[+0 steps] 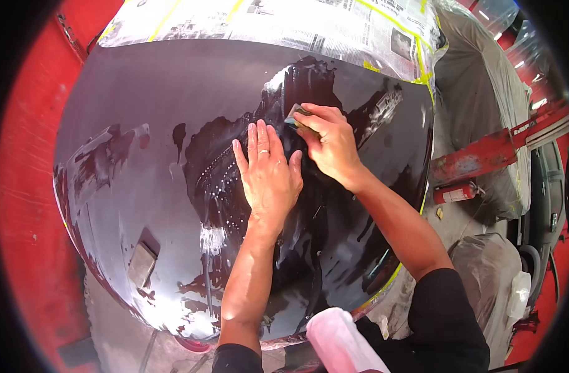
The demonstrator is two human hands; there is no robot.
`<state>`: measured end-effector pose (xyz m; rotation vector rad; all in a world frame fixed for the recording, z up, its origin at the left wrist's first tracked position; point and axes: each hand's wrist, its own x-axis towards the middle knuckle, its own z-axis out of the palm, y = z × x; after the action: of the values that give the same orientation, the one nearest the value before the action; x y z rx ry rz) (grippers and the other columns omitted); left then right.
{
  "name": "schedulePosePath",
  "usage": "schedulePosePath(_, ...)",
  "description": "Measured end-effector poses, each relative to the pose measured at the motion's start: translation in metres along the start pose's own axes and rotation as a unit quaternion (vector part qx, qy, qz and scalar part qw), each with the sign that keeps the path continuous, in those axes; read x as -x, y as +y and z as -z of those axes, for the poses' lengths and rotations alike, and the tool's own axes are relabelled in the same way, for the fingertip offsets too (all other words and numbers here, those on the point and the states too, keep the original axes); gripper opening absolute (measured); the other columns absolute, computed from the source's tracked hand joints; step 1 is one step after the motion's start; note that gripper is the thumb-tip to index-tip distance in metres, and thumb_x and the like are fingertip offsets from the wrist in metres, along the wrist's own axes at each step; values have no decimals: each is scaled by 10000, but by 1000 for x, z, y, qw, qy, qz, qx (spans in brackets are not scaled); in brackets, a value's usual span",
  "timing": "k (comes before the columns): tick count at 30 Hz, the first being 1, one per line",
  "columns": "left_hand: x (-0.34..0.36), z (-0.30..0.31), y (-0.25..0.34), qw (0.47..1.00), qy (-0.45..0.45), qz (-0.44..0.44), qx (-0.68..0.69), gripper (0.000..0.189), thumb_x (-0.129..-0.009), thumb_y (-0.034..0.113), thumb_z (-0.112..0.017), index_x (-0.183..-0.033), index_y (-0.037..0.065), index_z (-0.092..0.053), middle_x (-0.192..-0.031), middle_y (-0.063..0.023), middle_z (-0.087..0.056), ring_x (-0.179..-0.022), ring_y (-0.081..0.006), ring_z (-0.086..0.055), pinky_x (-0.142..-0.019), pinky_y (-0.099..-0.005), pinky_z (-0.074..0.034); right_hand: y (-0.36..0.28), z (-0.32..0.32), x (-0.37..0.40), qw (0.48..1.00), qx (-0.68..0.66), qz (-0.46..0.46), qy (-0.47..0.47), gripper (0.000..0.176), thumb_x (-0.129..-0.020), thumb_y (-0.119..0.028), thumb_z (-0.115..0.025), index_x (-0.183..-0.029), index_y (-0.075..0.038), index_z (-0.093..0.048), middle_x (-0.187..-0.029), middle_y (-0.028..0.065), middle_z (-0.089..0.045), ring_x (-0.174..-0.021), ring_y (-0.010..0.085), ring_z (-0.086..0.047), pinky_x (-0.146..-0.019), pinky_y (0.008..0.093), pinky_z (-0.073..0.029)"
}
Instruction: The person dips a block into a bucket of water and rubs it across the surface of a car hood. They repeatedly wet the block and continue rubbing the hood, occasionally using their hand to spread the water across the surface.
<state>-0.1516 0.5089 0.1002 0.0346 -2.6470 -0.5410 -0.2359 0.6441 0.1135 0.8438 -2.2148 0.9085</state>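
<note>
A dark, wet car hood (135, 205) fills the middle of the view, with water patches and small bubbles on it. My left hand (269, 173) lies flat on the wet area, fingers apart, a ring on one of them. Just to its right, my right hand (329, 142) grips a small sanding block (297, 115) between thumb and fingers, against the hood. A second grey block (142, 265) rests on the hood at the lower left.
Newspaper (265, 25) with yellow tape covers the area beyond the hood. On the right are a red metal arm (483, 156), a fire extinguisher (455, 193) and plastic-covered objects (489, 267). A pinkish-white cylindrical object (340, 339) is at the bottom.
</note>
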Motion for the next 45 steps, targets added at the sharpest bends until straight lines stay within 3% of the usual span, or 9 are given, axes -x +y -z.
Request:
schedulePosePath(5, -2, 0, -2, 1000, 1, -4, -4, 655, -961, 352, -611, -1433, -78, -467, -1546, -218, -421, -1491, -328, -316, -1237, -533, -160, 32, -13, -70, 995, 25, -26, -92, 270, -818, -3, -684, -1083, -51, -710, -1220, 121, -698, -1091, 357, -646, -936, 410, -514)
schedulePosePath(10, -1, 0, -1, 1000, -1, -8, -2, 646, -961, 350, -614, -1427, -75, -476, -1548, -215, -421, -1489, -328, -320, -1235, -534, -164, 12, 25, -7, 994, -8, 17, -106, 370, -723, 96, -717, -1065, -44, -699, -1181, 153, -698, -1097, 385, -635, -931, 461, -508)
schedulePosePath(14, -1, -1, -2, 1000, 5, -9, -6, 641, -966, 360, -611, -1431, -61, -481, -1547, -214, -423, -1485, -333, -328, -1235, -534, -161, 34, -8, -58, 995, 16, 27, -90, 331, -757, 76, -686, -1069, -35, -687, -1203, 151, -686, -1086, 389, -624, -935, 460, -497)
schedulePosePath(19, -2, -2, -2, 1000, 5, -14, -7, 633, -974, 366, -605, -1429, -57, -485, -1550, -213, -421, -1484, -337, -328, -1233, -537, -157, 17, 21, -5, 994, 12, 47, -100, 322, -756, 60, -701, -1058, -51, -699, -1222, 102, -691, -1099, 374, -625, -941, 456, -496)
schedulePosePath(27, 0, 2, 1, 1000, 8, -24, -2, 433, -974, 330, -618, -1378, 175, -630, -1557, -220, -408, -1481, -348, -332, -1223, -548, -166, 33, 0, -56, 992, 11, -7, -122, 245, -799, 11, -682, -1036, -51, -690, -994, 141, -675, -1013, 380, -615, -875, 453, -491)
schedulePosePath(29, -3, 2, 1, 999, 14, -29, 5, 405, -968, 318, -629, -1352, 190, -654, -1555, -223, -409, -1481, -352, -332, -1222, -551, -165, 20, 15, -10, 996, 1, 62, -63, 372, -739, 60, -697, -1082, -84, -714, -1062, 112, -698, -1031, 366, -624, -893, 448, -493)
schedulePosePath(37, 1, 1, 1, 998, 46, -39, 32, 347, -906, 272, -695, -1245, 204, -729, -1500, -263, -464, -1432, -380, -409, -1197, -587, -219, 40, -9, -69, 994, -5, -5, -105, 269, -783, 30, -674, -1035, -59, -702, -1039, 110, -691, -980, 388, -613, -864, 463, -494)
schedulePosePath(41, -1, 0, -1, 997, 53, -37, 32, 348, -898, 266, -704, -1241, 218, -730, -1494, -267, -469, -1431, -383, -409, -1192, -594, -225, 16, 22, 3, 995, 4, 32, -99, 373, -754, 47, -704, -1108, -68, -714, -1218, 90, -690, -1110, 342, -614, -929, 457, -491)
schedulePosePath(45, -1, -1, 0, 997, 54, -37, 49, 324, -891, 250, -712, -1212, 219, -745, -1493, -270, -467, -1434, -384, -404, -1196, -587, -221, 38, -13, -74, 996, -8, 36, -77, 351, -768, 6, -679, -1113, -53, -714, -1171, 147, -690, -1059, 380, -616, -937, 422, -491)
